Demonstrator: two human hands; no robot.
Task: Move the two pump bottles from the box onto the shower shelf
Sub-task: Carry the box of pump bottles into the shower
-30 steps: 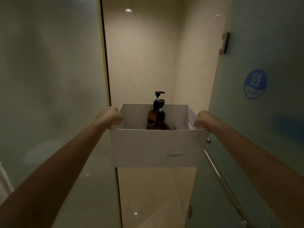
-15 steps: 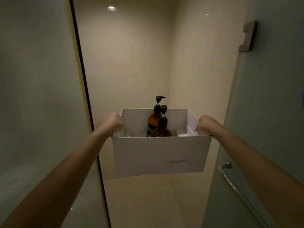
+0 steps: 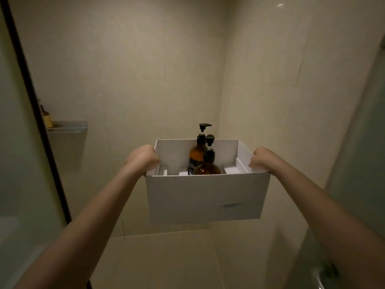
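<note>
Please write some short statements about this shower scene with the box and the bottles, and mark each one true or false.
1. Both pump bottles stand inside the white box. True: the taller bottle is behind the nearer bottle.
2. The left hand holds a bottle. False: it grips the box's left edge.
3. The right hand grips the box's right edge. True.
4. The box rests on the floor. False: both hands hold it up in the air.
5. The shower shelf is on the right wall. False: it is at the left, beside the glass panel's dark frame.
</note>
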